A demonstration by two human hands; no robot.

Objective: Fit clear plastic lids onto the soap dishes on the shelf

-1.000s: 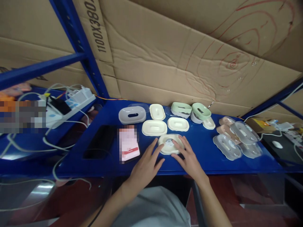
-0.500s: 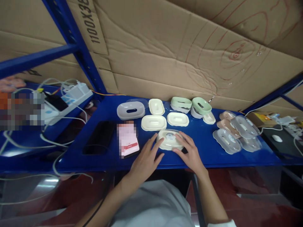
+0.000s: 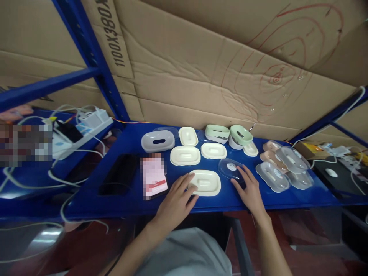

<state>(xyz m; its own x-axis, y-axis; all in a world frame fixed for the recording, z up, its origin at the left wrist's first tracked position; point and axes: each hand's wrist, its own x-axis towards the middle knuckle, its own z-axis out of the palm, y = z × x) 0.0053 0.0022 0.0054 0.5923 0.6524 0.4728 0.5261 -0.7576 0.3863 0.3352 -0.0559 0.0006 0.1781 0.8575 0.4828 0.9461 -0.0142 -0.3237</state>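
A cream oval dish (image 3: 204, 183) with a raised bar along its middle lies at the table's front. My left hand (image 3: 176, 195) has its fingers curved over the left end of this dish, with the thumb low at its near side. Just to the right, a clear plastic lid (image 3: 227, 168) bearing a round white label rests on or close above the blue table. My right hand (image 3: 249, 190) grips the lid's right side between thumb and fingers. Behind them lie several similar pieces, among them a cream dish (image 3: 185, 155) and another cream dish (image 3: 213, 150).
At the back are a lilac slotted tray (image 3: 157, 142) and two green-and-grey boxes (image 3: 217, 132). Several lidded dishes (image 3: 273, 177) are piled at the right. A lit phone (image 3: 153, 180) and a black object (image 3: 118, 174) lie left. Cardboard (image 3: 184, 76) stands behind the blue table (image 3: 235, 201).
The clear lid has come off the cream dish and moved right in my right hand. My left hand has stayed at the dish's left end. The camera view has shifted slightly.
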